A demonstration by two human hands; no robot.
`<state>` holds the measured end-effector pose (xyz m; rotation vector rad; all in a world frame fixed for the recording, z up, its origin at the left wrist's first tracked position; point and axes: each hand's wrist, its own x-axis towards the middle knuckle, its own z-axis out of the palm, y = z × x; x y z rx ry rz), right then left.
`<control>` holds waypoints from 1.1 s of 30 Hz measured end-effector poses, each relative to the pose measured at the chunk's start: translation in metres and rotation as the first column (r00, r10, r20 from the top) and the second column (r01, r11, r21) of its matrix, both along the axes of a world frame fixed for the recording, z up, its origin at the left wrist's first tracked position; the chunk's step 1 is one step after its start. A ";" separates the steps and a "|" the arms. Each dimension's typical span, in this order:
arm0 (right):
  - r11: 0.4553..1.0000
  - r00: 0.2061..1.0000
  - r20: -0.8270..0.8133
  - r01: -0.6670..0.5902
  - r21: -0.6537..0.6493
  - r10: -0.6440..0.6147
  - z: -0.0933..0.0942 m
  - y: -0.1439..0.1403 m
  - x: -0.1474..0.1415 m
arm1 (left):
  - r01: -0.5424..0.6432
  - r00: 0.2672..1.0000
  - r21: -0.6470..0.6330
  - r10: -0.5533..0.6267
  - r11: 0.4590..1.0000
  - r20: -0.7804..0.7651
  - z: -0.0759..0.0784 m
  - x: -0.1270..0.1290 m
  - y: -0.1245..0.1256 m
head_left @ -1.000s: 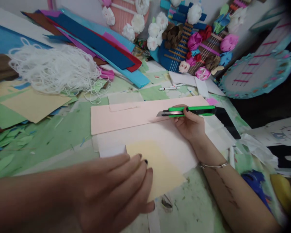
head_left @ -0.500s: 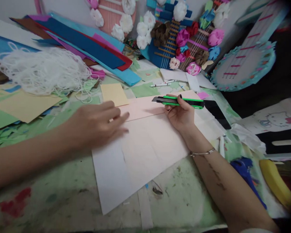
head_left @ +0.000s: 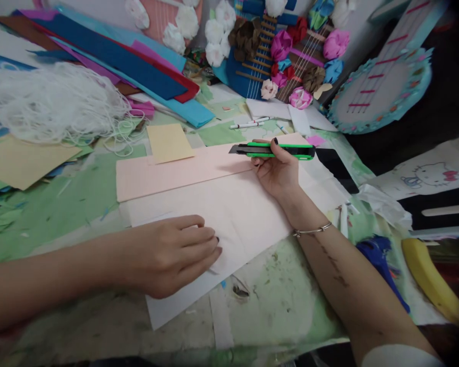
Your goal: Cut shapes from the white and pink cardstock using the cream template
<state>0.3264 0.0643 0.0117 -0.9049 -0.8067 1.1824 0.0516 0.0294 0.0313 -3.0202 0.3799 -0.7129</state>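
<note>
In my right hand (head_left: pixel 281 176) is a green and black utility knife (head_left: pixel 304 152), its blade out and pointing left above the pink sheet. My left hand (head_left: pixel 172 255) hovers over or rests on the white paper (head_left: pixel 158 311); I cannot tell whether it touches. Its fingers stretch to the right, slightly bent, with nothing visible in them. A folded pale pink crepe sheet (head_left: pixel 137 181) lies beyond both hands, and a paler pink layer (head_left: pixel 248 214) spreads between them. On the folded strip's far edge sits a small yellow paper (head_left: pixel 171 143).
Tangled white string (head_left: pixel 61 104) and folded colored papers (head_left: pixel 118 56) lie at the back left. Paper-flower guitars (head_left: pixel 260 61) stand behind. A dark phone-like slab (head_left: pixel 336 168), a blue tool (head_left: pixel 380 265) and a yellow curved object (head_left: pixel 430 275) are on the right.
My left hand has moved down toward the near side of the paper, uncovering the left end of the folded pink sheet. My right hand keeps holding the knife; the view has shifted slightly.
</note>
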 end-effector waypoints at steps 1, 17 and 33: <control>1.000 1.000 -0.001 -0.001 -0.001 0.001 0.000 0.000 0.000 | -0.003 1.000 -0.011 0.003 1.000 0.015 -0.003 0.000 -0.001; 1.000 1.000 0.012 -0.018 0.021 0.018 -0.001 0.000 -0.001 | -0.086 0.986 -0.132 0.103 0.988 0.134 -0.018 -0.004 -0.008; 0.976 0.974 -0.072 0.216 0.018 -0.215 0.030 -0.030 -0.065 | -0.006 0.994 0.029 0.003 1.000 0.109 -0.020 0.004 -0.011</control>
